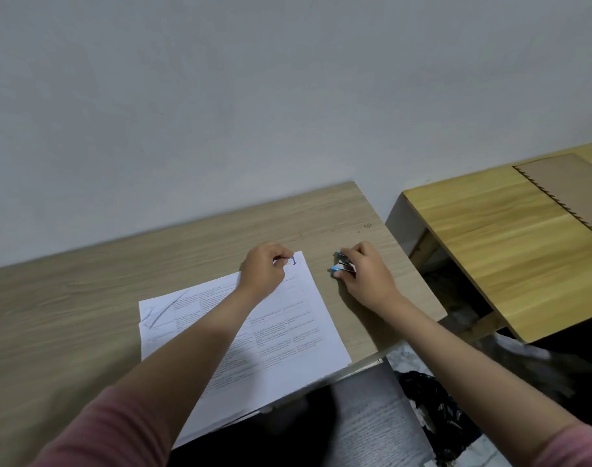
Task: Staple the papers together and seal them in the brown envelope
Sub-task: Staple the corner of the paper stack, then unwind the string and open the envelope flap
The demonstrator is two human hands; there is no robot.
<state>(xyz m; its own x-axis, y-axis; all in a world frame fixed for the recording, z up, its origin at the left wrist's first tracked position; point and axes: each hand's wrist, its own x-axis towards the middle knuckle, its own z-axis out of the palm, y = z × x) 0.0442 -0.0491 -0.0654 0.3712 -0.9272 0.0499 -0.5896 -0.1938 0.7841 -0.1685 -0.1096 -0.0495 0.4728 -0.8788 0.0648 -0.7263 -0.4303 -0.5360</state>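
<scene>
A pale grey-brown wood-grain desk (pixel 85 298) runs along a plain grey-white wall (pixel 220 96). To its right, across a gap, stands a second, yellower wooden table (pixel 490 251). A flat tan cardboard sheet with a jagged, toothed edge (pixel 567 183) lies on that table's far corner. Below the gap, crumpled black plastic (pixel 433 416) lies on a pale mottled floor (pixel 406 358).

Print on the papers (pixel 281 332) is too blurred to read. The stapler (pixel 343 264) is largely hidden under the right hand (pixel 365 274). At 3 o'clock, the brown envelope (pixel 567 187) is cut by the frame edge.
</scene>
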